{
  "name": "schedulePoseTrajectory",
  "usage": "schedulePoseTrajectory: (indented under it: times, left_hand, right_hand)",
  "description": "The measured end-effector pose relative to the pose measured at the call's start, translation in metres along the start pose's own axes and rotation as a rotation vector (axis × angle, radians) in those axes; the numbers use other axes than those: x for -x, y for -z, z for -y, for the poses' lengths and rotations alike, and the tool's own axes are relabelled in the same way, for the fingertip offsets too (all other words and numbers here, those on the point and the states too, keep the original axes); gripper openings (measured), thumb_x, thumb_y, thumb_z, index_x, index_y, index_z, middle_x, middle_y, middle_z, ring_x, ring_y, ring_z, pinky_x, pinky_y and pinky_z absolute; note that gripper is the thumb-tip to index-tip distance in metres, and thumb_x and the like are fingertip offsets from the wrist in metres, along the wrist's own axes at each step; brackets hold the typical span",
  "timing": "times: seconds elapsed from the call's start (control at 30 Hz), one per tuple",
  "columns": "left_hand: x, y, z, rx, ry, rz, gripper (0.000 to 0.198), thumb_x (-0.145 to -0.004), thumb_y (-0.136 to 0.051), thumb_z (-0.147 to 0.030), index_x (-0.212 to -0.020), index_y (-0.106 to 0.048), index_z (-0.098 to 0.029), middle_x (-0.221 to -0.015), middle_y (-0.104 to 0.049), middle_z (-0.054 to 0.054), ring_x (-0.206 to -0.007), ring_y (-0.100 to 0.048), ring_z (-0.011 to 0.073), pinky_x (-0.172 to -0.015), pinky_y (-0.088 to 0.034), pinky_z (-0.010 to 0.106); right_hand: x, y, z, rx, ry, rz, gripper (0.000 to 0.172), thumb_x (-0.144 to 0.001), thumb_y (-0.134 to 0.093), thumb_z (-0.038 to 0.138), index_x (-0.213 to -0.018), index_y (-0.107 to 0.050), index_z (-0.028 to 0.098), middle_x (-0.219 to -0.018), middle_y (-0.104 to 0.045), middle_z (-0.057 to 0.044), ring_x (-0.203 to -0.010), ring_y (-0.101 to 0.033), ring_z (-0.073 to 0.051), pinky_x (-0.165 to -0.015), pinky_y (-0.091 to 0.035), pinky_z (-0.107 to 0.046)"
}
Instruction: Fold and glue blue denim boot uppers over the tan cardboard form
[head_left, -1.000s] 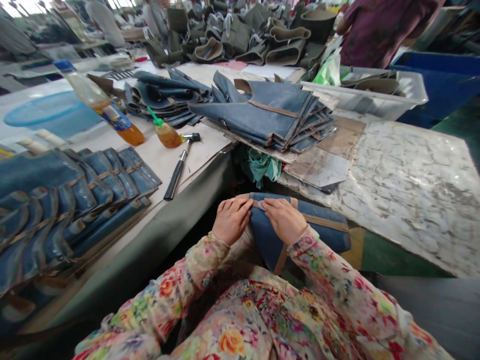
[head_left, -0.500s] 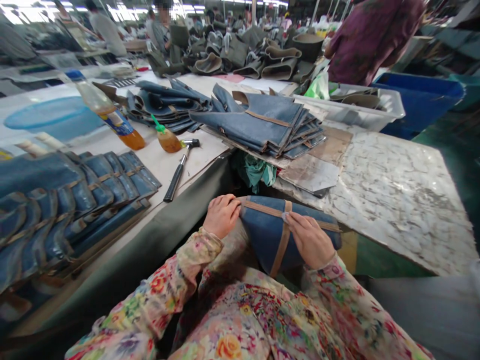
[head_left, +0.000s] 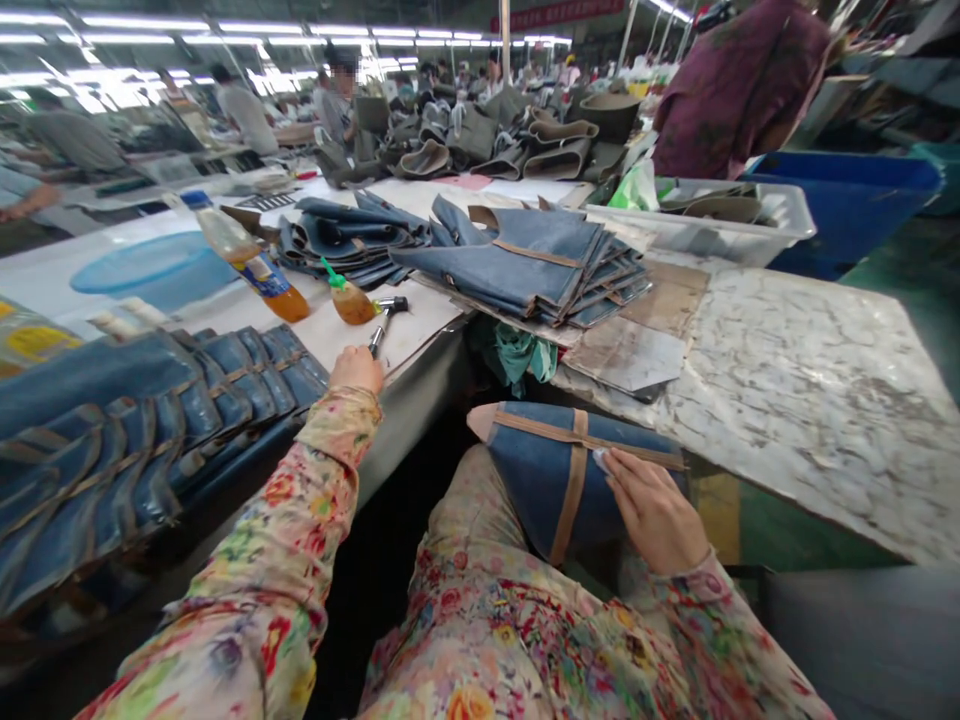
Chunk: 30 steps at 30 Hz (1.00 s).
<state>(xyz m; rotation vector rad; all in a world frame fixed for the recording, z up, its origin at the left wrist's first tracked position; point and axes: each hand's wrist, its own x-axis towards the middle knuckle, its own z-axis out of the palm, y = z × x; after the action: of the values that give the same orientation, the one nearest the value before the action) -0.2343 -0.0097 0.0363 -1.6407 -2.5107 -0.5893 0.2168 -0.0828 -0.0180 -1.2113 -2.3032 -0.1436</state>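
Two grips: curled round hammer (head_left: 383,327) handle w/ left hand (head_left: 358,370); pinching small white wad (head_left: 599,457) w/ right hand (head_left: 654,505), against blue piece (head_left: 517,470) lying over knee (head_left: 480,490). Blue piece: prob. light, semi-stiff, bit slick; best held by outer edges, off tan strips (head_left: 569,505). Hammer: prob. head-heavy.

A single head-worn view looks forward and down from above the blue panel (head_left: 544,478), near it, with the counter (head_left: 810,400) beyond.

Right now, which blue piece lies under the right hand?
The lone blue piece at the lap, crossed by tan strips; other blue pieces lie in piles.
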Motion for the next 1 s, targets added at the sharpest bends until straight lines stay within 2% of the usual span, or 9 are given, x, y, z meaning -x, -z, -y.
schedulePoseTrajectory:
  times: [0.13,0.27,0.33,0.4,0.47,0.53,0.67,0.9,1.0]
  left_hand:
    - [0.014,0.018,-0.008,0.021,-0.061,0.077,0.044,-0.079,-0.035,-0.045,-0.106,-0.057,-0.017,-0.094,-0.056,0.022,-0.091,-0.054,0.0343,-0.073,-0.039,0.047]
    - [0.068,0.038,-0.034,0.158,-0.230,0.179,0.042,-0.083,-0.034,-0.043,-0.114,-0.048,-0.018,-0.093,-0.060,0.009,-0.089,-0.054,0.0247,-0.079,-0.042,0.036]
    - [0.103,0.040,-0.053,0.236,-0.259,0.311,0.043,-0.084,-0.036,-0.046,-0.113,-0.048,-0.017,-0.090,-0.060,0.004,-0.082,-0.055,0.0202,-0.075,-0.043,0.030]
    - [0.135,0.038,-0.072,0.333,-0.321,0.514,0.042,-0.085,-0.036,-0.047,-0.111,-0.050,-0.017,-0.089,-0.061,0.002,-0.080,-0.056,0.0172,-0.073,-0.044,0.027]
    - [0.157,0.036,-0.089,0.417,-0.387,0.693,0.039,-0.085,-0.037,-0.045,-0.108,-0.053,-0.017,-0.090,-0.061,0.002,-0.079,-0.056,0.0156,-0.073,-0.044,0.025]
    - [0.169,0.036,-0.103,0.494,-0.411,0.782,0.038,-0.086,-0.038,-0.044,-0.108,-0.054,-0.017,-0.090,-0.062,0.002,-0.077,-0.056,0.0147,-0.072,-0.044,0.024]
    - [0.175,0.039,-0.122,0.661,-0.353,0.765,0.044,-0.090,-0.027,-0.045,-0.114,-0.050,-0.017,-0.085,-0.062,0.003,-0.073,-0.056,0.0135,-0.070,-0.044,0.023]
    - [0.179,0.002,-0.127,0.508,-0.368,0.810,0.040,-0.089,-0.029,-0.043,-0.111,-0.051,-0.017,-0.090,-0.063,0.006,-0.082,-0.059,0.0187,-0.076,-0.044,0.030]
    - [0.180,0.010,-0.128,0.550,-0.344,0.757,0.039,-0.090,-0.027,-0.044,-0.108,-0.050,-0.019,-0.087,-0.062,0.004,-0.077,-0.058,0.0162,-0.074,-0.044,0.027]
  right_hand:
    - [0.009,0.004,-0.001,-0.033,-0.048,0.040,0.035,-0.090,-0.037,0.024,-0.117,-0.057,0.014,-0.115,-0.058,-0.007,-0.103,-0.052,-0.019,-0.092,-0.044,-0.034]
    - [0.016,0.010,0.001,-0.074,-0.086,0.038,0.035,-0.090,-0.038,0.024,-0.118,-0.056,0.014,-0.116,-0.058,-0.008,-0.104,-0.052,-0.019,-0.093,-0.043,-0.036]
    - [0.016,0.011,0.003,-0.085,-0.108,0.028,0.035,-0.090,-0.038,0.024,-0.118,-0.056,0.015,-0.115,-0.058,-0.008,-0.104,-0.052,-0.020,-0.093,-0.043,-0.037]
    - [0.015,0.010,0.004,-0.093,-0.128,0.021,0.034,-0.090,-0.038,0.024,-0.117,-0.057,0.016,-0.115,-0.058,-0.008,-0.104,-0.052,-0.020,-0.092,-0.044,-0.038]
    - [0.015,0.009,0.004,-0.100,-0.135,0.028,0.034,-0.090,-0.039,0.024,-0.117,-0.057,0.016,-0.115,-0.058,-0.008,-0.105,-0.051,-0.020,-0.093,-0.043,-0.038]
    - [0.016,0.009,0.003,-0.106,-0.135,0.044,0.034,-0.090,-0.039,0.023,-0.117,-0.057,0.015,-0.116,-0.058,-0.008,-0.106,-0.051,-0.020,-0.094,-0.043,-0.037]
    - [0.017,0.009,0.003,-0.110,-0.145,0.043,0.033,-0.089,-0.041,0.022,-0.117,-0.057,0.012,-0.116,-0.058,-0.009,-0.105,-0.051,-0.020,-0.094,-0.043,-0.036]
    - [0.017,0.009,0.006,-0.128,-0.163,0.017,0.034,-0.089,-0.039,0.022,-0.119,-0.056,0.016,-0.116,-0.058,-0.008,-0.106,-0.051,-0.019,-0.093,-0.044,-0.036]
    - [0.017,0.010,0.006,-0.134,-0.175,0.028,0.035,-0.090,-0.039,0.022,-0.120,-0.055,0.018,-0.116,-0.058,-0.008,-0.106,-0.051,-0.019,-0.093,-0.044,-0.037]
